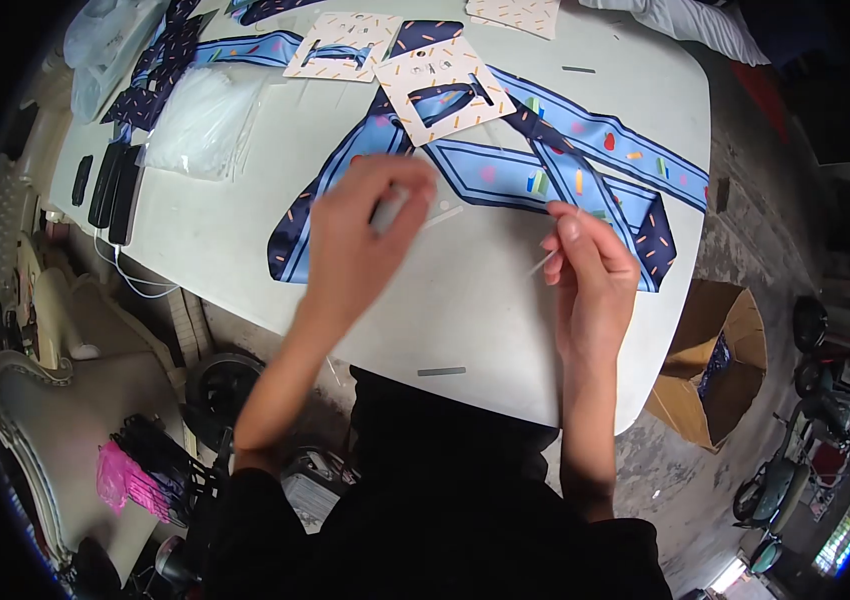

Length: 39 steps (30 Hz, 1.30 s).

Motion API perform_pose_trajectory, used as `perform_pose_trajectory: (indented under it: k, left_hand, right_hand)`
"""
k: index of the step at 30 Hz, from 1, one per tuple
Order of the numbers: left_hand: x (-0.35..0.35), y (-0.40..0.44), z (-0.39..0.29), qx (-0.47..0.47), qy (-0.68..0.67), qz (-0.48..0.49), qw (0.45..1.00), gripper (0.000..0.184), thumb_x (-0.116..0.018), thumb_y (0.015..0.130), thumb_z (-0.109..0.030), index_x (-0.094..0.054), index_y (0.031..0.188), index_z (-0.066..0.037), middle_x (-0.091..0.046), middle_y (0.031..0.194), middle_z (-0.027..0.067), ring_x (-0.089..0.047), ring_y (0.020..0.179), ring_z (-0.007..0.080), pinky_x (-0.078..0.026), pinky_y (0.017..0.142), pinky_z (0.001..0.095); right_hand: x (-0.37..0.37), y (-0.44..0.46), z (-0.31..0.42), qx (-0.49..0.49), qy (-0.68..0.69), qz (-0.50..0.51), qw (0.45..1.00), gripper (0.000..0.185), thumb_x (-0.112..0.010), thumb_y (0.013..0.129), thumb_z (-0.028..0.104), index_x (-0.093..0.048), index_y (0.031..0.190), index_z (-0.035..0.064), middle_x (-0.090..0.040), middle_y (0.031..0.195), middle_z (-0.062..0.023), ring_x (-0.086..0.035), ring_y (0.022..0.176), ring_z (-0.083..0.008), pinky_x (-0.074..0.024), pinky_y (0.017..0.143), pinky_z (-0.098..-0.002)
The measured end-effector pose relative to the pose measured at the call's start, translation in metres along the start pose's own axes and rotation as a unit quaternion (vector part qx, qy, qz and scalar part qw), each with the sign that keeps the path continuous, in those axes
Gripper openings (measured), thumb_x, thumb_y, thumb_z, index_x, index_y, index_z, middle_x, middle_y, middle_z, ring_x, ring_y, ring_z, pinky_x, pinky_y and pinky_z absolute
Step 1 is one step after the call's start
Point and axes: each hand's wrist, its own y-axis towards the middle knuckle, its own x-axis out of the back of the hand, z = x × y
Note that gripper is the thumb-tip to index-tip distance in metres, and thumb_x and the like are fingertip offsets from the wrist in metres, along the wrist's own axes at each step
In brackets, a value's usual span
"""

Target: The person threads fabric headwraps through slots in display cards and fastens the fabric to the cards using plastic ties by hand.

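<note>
My right hand pinches a thin whitish strip, like a plastic fastener, between thumb and fingertips above the table. Blurred by motion, my left hand is raised with fingers curled towards the thumb; what lies between them I cannot make out. Beyond both hands lies a blue scarf with navy edges and small colourful prints, looped across the table. A cream patterned card with a cut-out slot sits on it, and scarf fabric shows through the slot. A second card rests just behind, also with fabric in its slot.
On the white table are a bag of thin clear pieces, dark devices with a cable, a navy scarf and a grey strip. An open cardboard box stands right; a carved chair is left.
</note>
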Motion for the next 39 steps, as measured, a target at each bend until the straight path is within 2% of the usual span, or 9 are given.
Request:
perform_pose_trajectory:
  k: [5, 8, 11, 12, 17, 21, 26, 34, 39]
  left_hand:
    - [0.013, 0.082, 0.058, -0.049, 0.204, -0.065, 0.976, 0.020, -0.072, 0.093, -0.016, -0.068, 0.101, 0.001, -0.069, 0.089, 0.0088, -0.065, 0.084, 0.0158, -0.051, 0.074, 0.0271]
    - [0.013, 0.098, 0.088, 0.059, 0.269, 0.028, 0.961, 0.036, -0.074, 0.089, -0.035, -0.068, 0.096, -0.001, -0.068, 0.090, 0.0104, -0.064, 0.080, 0.0215, -0.053, 0.074, 0.0345]
    - [0.010, 0.108, 0.090, 0.172, 0.139, 0.125, 0.967, 0.043, -0.075, 0.087, -0.041, -0.068, 0.096, 0.001, -0.068, 0.088, 0.0093, -0.065, 0.078, 0.0195, -0.053, 0.073, 0.0329]
    - [0.008, 0.108, 0.097, 0.145, 0.135, 0.115, 0.973, 0.043, -0.076, 0.087, -0.041, -0.068, 0.097, 0.000, -0.068, 0.085, 0.0078, -0.065, 0.075, 0.0190, -0.053, 0.073, 0.0313]
    - [0.003, 0.090, 0.067, 0.144, 0.140, 0.116, 0.973, 0.034, -0.077, 0.090, -0.031, -0.068, 0.105, -0.002, -0.063, 0.082, 0.0004, -0.055, 0.070, 0.0071, -0.043, 0.063, 0.0201]
    - [0.005, 0.079, 0.047, 0.219, 0.079, 0.187, 0.954, 0.034, -0.074, 0.092, -0.023, -0.066, 0.117, -0.002, -0.061, 0.080, -0.0027, -0.053, 0.068, 0.0045, -0.040, 0.059, 0.0181]
    - [0.007, 0.065, 0.041, 0.193, -0.101, 0.184, 0.959, 0.033, -0.069, 0.094, -0.014, -0.065, 0.125, -0.002, -0.058, 0.080, -0.0058, -0.053, 0.070, 0.0025, -0.043, 0.062, 0.0182]
    - [0.002, 0.052, 0.022, 0.332, -0.282, 0.189, 0.880, 0.030, -0.064, 0.097, -0.012, -0.064, 0.125, -0.004, -0.060, 0.094, -0.0019, -0.059, 0.084, 0.0055, -0.053, 0.076, 0.0203]
    - [-0.001, 0.039, 0.006, 0.313, -0.331, 0.218, 0.863, 0.035, -0.062, 0.098, -0.012, -0.060, 0.132, -0.003, -0.060, 0.095, 0.0001, -0.060, 0.086, 0.0069, -0.057, 0.081, 0.0273]
  right_hand:
    - [-0.008, 0.045, 0.016, 0.037, -0.145, 0.031, 0.988, 0.017, -0.066, 0.098, 0.010, -0.077, 0.103, -0.0019, -0.071, 0.083, -0.0049, -0.057, 0.066, -0.0071, -0.0444, 0.058, -0.0226]
    - [-0.013, 0.079, 0.018, 0.084, -0.196, 0.058, 0.975, 0.021, -0.062, 0.101, 0.016, -0.075, 0.100, -0.0004, -0.069, 0.080, -0.0026, -0.057, 0.068, -0.0075, -0.0442, 0.059, -0.0233]
    - [-0.028, 0.091, 0.014, 0.097, -0.240, 0.094, 0.961, 0.022, -0.059, 0.102, 0.018, -0.072, 0.096, 0.0006, -0.066, 0.075, -0.0038, -0.058, 0.068, -0.0089, -0.0445, 0.060, -0.0262]
    - [-0.031, 0.090, 0.009, 0.119, -0.292, 0.087, 0.945, 0.021, -0.059, 0.101, 0.017, -0.070, 0.095, 0.0008, -0.065, 0.073, -0.0048, -0.058, 0.067, -0.0096, -0.0447, 0.060, -0.0274]
    - [-0.044, 0.079, -0.011, 0.145, -0.376, 0.066, 0.913, 0.012, -0.067, 0.092, 0.012, -0.070, 0.096, 0.0013, -0.067, 0.070, -0.0118, -0.063, 0.064, -0.0214, -0.0470, 0.059, -0.0339]
    - [-0.048, 0.070, -0.032, 0.301, -0.512, 0.057, 0.803, 0.038, -0.074, 0.086, 0.017, -0.067, 0.118, -0.0016, -0.068, 0.093, -0.0179, -0.070, 0.075, -0.0328, -0.0547, 0.065, -0.0427]
    - [-0.053, 0.048, -0.031, 0.219, -0.579, 0.090, 0.780, 0.069, -0.083, 0.075, 0.023, -0.057, 0.134, 0.0004, -0.059, 0.107, -0.0193, -0.071, 0.078, -0.0338, -0.0580, 0.068, -0.0435]
    - [-0.048, 0.041, -0.046, 0.307, -0.563, 0.020, 0.767, 0.057, -0.084, 0.076, 0.017, -0.060, 0.126, 0.0033, -0.059, 0.101, -0.0141, -0.071, 0.076, -0.0318, -0.0558, 0.060, -0.0413]
    - [-0.044, 0.045, -0.046, 0.353, -0.529, -0.033, 0.771, 0.036, -0.075, 0.083, 0.010, -0.065, 0.117, 0.0056, -0.064, 0.096, -0.0122, -0.070, 0.073, -0.0327, -0.0540, 0.060, -0.0428]
